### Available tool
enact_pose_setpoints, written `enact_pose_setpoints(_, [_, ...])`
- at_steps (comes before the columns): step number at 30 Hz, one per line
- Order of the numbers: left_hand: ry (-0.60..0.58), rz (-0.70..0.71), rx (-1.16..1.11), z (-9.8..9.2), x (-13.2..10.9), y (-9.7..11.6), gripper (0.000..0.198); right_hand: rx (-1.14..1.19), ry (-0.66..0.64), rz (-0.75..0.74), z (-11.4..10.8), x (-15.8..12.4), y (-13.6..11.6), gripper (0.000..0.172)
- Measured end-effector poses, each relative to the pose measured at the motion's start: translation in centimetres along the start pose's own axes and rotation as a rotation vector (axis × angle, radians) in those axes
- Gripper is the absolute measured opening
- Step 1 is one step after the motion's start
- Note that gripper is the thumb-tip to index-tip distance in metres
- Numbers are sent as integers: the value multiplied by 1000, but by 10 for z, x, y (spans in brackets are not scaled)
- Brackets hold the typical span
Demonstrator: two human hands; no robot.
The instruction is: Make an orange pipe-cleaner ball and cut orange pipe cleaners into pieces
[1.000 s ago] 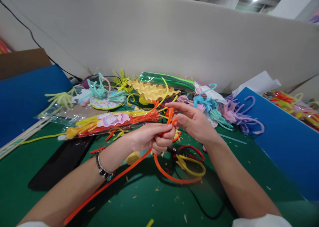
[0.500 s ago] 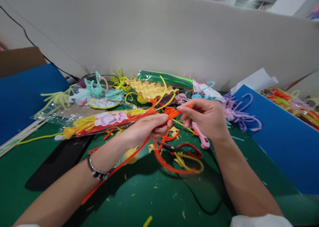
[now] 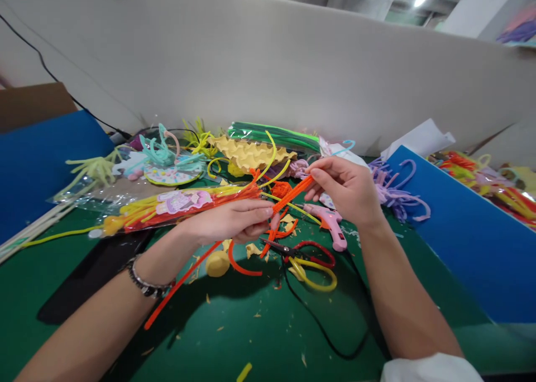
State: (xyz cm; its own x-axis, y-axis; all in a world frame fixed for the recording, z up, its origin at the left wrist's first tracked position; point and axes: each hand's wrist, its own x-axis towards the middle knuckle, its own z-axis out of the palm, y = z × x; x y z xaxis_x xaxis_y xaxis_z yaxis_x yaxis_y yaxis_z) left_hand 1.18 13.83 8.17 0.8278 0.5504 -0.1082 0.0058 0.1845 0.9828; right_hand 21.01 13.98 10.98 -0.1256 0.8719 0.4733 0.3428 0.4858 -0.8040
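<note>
Orange pipe cleaners [image 3: 293, 195] are stretched between my two hands in a narrow bundle. The fingers of my left hand [image 3: 240, 220] pinch its lower end, and two loose orange ends hang below that hand. My right hand [image 3: 339, 186] is closed on the upper end with thumb and forefinger. Beneath the hands lie scissors [image 3: 314, 259] with red and yellow handles. A pink glue gun [image 3: 332, 225] rests beside my right hand. Past my left hand is a clear bag of yellow and orange pipe cleaners [image 3: 146, 211].
Yellow wavy material [image 3: 251, 154] and a green bundle [image 3: 274, 136] lie at the back. Purple pipe cleaners [image 3: 396, 186] are near the right blue panel [image 3: 452, 231]. A black flat object [image 3: 92, 278] lies under my left forearm. A black cable [image 3: 322, 320] curls on the green table [image 3: 234, 343].
My hands have drawn slightly apart, exposing more of the orange bundle between them. The hanging orange loop has swung left, away from the scissors, and the glue gun is more visible.
</note>
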Motion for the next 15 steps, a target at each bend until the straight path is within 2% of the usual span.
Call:
enact_pose_setpoints(2, [1, 23, -108, 8, 0, -10, 25, 1, -42, 24, -1, -1, 0, 7])
enact_pose_setpoints(5, [2, -71, -347, 25, -3, -29, 27, -51, -182, 44, -2, -4, 1, 8])
enact_pose_setpoints(7, [63, -119, -425, 36, -9, -38, 26, -149, -273, 3, 0, -6, 1, 10])
enact_pose_setpoints(10, [157, -168, -459, 44, -19, -43, 26, -417, -355, -206, 9, -8, 2, 14])
enact_pose_setpoints(14, [270, -194, -382, 42, -26, -37, 26, -788, -167, -603, 32, -19, 5, 23])
enact_pose_setpoints(15, [288, -201, -355, 41, -27, -36, 28, -834, -196, -718, 39, -23, 7, 24])
